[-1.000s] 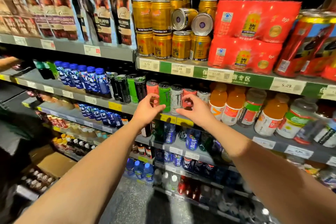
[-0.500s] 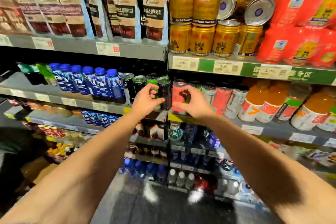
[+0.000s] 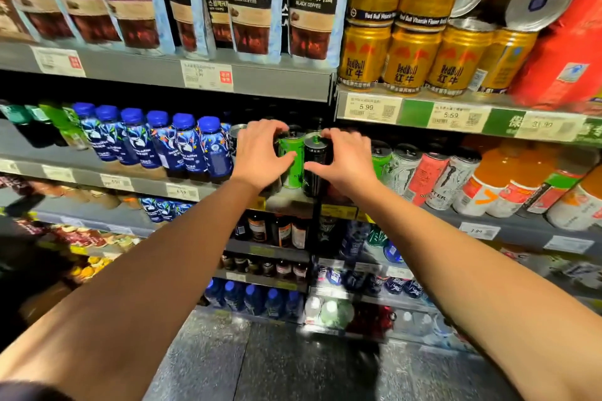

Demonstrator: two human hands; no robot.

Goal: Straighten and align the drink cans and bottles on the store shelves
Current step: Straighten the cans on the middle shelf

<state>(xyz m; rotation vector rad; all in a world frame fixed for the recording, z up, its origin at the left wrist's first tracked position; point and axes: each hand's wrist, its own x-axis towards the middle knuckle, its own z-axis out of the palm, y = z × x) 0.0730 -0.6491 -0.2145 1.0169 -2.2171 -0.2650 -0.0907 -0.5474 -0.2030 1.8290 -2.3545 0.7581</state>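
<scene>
On the middle shelf (image 3: 286, 202) a green can (image 3: 291, 159) and a black can (image 3: 315, 166) stand upright side by side. My left hand (image 3: 260, 156) curls around the green can from the left. My right hand (image 3: 345, 161) wraps the black can from the right. Both thumbs rest on the can fronts. More tall cans (image 3: 420, 172) in green, white and pink continue to the right, and blue-capped bottles (image 3: 169, 143) line up to the left. Another can (image 3: 235, 140) is partly hidden behind my left hand.
Above right, gold cans (image 3: 410, 62) are stacked, two of them (image 3: 534, 0) lying on their sides beside red packs (image 3: 566, 52). Coffee pouches (image 3: 247, 3) hang above left. Orange juice bottles (image 3: 508, 185) fill the right of the middle shelf. Lower shelves hold small bottles, above a dark floor (image 3: 293, 368).
Both hands have shifted left along the middle shelf, from the pink and silver cans to the green and black ones. The view has moved closer to the shelves.
</scene>
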